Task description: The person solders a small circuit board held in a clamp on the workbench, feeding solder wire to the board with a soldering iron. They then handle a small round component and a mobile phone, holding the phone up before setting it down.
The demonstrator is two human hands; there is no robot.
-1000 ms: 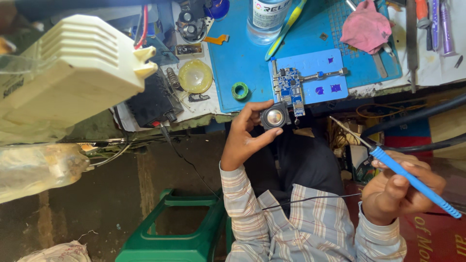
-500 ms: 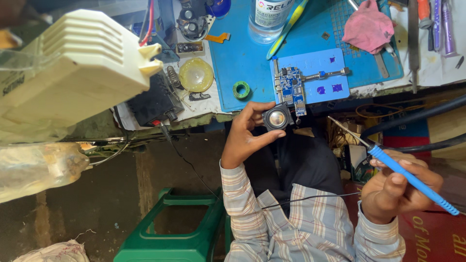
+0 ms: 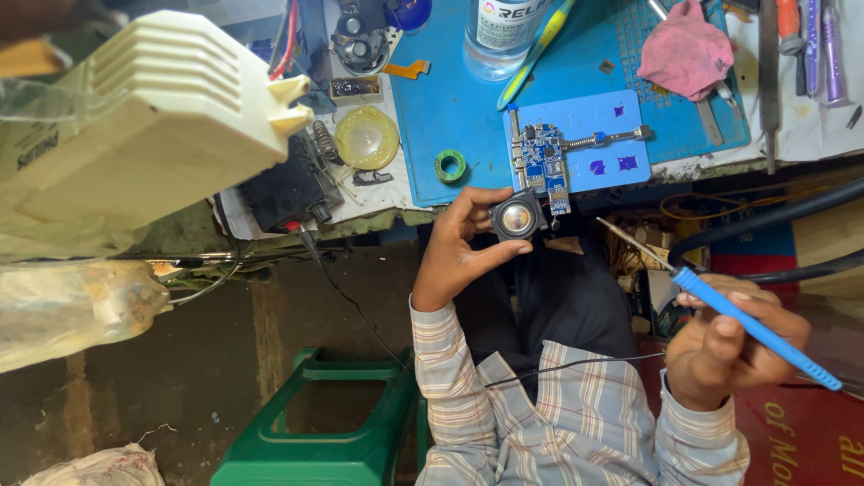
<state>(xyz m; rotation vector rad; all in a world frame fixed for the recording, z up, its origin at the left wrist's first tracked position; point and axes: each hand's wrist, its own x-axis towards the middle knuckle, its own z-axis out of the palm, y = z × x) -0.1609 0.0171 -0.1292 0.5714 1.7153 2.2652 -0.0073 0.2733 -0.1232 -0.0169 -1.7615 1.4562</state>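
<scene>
**Small speaker pinched at the bench edge, soldering iron held back**

The small round black speaker with a shiny metal centre [image 3: 516,217] sits at the front edge of the workbench, just below the blue printed circuit board [image 3: 543,162] clamped in a metal holder. The left hand [image 3: 459,247] grips it between thumb and fingertips, the thumb underneath and the fingers curled over the top, closed only as far as the speaker's width. The speaker touches or nearly touches the lower end of the board.

The right hand [image 3: 724,346] is well apart to the right, over the lap, clenched around the blue-handled soldering iron [image 3: 747,324], whose thin metal tip points up and left toward the board.

The board rests on a blue work mat [image 3: 450,117]. Near it lie a green tape ring [image 3: 449,166], a pink cloth [image 3: 684,49] and a clear plastic bottle [image 3: 504,27]. A green plastic stool [image 3: 333,432] stands below the bench.
</scene>
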